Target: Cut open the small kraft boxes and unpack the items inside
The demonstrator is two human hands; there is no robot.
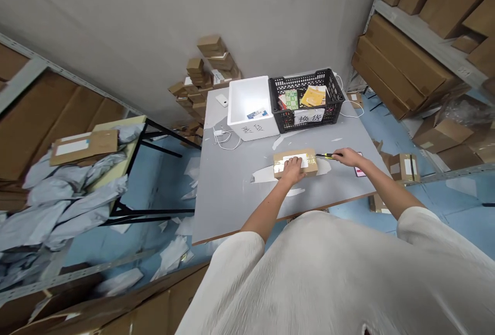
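A small cardboard box (277,166) with a white label and shiny tape lies near the middle of the grey table (216,190). My left hand (293,171) rests on top of this box, its fingers laid over the label. To the right, my right hand (346,156) is closed around a black and yellow utility knife (327,155). The knife's tip points left at the taped right end of the box; whether it touches is too small to tell. A phone with a pink screen (359,171) lies partly hidden under my right forearm.
At the table's back stand a white foam box (253,131) and a black plastic crate (336,99) holding colourful packets. A white charger with cable (219,133) and a small white device (221,100) lie at left. Parcels crowd a side table (133,123); cartons fill the shelves (429,28).
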